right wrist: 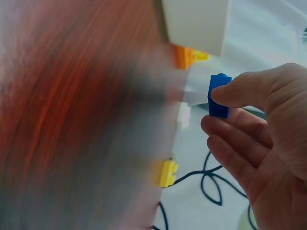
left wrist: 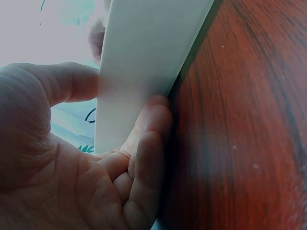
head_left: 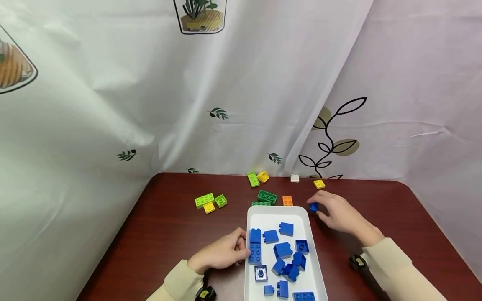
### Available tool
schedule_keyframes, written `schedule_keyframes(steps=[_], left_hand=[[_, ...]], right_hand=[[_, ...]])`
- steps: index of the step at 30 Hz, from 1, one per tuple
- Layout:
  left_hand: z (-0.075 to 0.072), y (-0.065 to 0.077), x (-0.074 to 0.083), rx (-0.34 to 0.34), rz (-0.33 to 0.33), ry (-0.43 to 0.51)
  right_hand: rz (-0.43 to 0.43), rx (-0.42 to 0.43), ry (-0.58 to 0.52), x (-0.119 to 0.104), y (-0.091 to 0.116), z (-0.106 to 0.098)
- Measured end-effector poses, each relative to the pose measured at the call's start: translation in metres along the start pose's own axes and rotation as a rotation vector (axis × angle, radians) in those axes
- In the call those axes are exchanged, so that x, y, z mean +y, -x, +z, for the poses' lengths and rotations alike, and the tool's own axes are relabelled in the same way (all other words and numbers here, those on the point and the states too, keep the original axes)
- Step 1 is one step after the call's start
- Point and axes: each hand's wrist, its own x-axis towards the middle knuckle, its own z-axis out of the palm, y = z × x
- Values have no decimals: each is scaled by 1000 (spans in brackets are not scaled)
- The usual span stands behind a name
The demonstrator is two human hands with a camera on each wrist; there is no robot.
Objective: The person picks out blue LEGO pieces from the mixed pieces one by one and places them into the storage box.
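Note:
My right hand [head_left: 339, 212] pinches a small blue building brick [right wrist: 219, 96] between thumb and fingers, just off the far right corner of a white tray [head_left: 315, 259]. In the right wrist view the brick's studs face the top of the frame. My left hand [head_left: 223, 250] holds the tray's left side, with its thumb at the rim and curled fingers against the outer wall, as the left wrist view shows. Several blue bricks lie loose in the tray, among them a studded one [head_left: 255, 253] along the left wall and a big one [head_left: 283, 250] near the middle.
Behind the tray lie dark green bricks [head_left: 267, 197] and an orange brick [head_left: 287, 201]. Farther back are a white brick [head_left: 294, 178] and a yellow brick [head_left: 319, 184]. Light green bricks [head_left: 204, 200] sit left. A white curtain [head_left: 226, 83] hangs behind the brown table [head_left: 169, 234].

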Motion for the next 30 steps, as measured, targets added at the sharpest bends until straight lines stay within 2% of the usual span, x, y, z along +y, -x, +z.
schedule_keyframes(steps=[9, 16, 30], left_hand=[[0, 0, 2, 2, 3, -5], [1, 1, 2, 7, 3, -8], [1, 0, 1, 5, -4, -9]], right_hand=[[-47, 7, -15, -27, 10, -7], [-119, 6, -46, -47, 15, -4], [-110, -9, -84, -65, 20, 2]])
